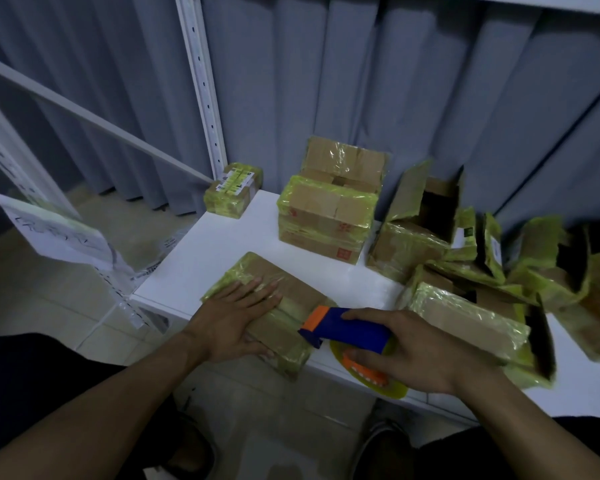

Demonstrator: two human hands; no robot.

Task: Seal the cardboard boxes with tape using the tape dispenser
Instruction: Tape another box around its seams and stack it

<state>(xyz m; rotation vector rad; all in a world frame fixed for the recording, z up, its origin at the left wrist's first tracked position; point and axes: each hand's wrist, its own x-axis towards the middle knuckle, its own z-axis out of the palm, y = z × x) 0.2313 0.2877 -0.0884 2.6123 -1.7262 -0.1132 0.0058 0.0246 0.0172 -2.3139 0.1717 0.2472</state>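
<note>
- Pressing down flat, the left hand (238,317) lies with straight, spread fingers on top of the flat brown cardboard box (293,284). It holds nothing and only pins the box in place.
- That box is already wrapped in glossy yellow-green tape and sits at the near edge of the white table (222,244).
- Just right of the box, the right hand (420,348) grips the blue and orange plastic tape dispenser (347,329), with fingers and thumb curled round its body.
- The dispenser's orange nose points at the box's right end. Whether it touches the cardboard cannot be told.
- The yellow-green tape roll (388,388) on its orange hub hangs under the dispenser, right of the box and partly hidden by the right hand.
- The step in hand looks like laying a strip across this box, with the dispenser at the strip's start or end.
- The next move probably calls for keeping the nose flat on the cardboard and drawing it along in one line. The left hand would hold the box so it does not slide.
- Beyond the box stands a stack of taped cardboard boxes (326,220).
- Beyond the box and to its right, several open cardboard boxes (426,216) with raised flaps wait to be sealed.
- Beyond the box and to its left sits a small taped parcel with white labels (232,194).
</note>
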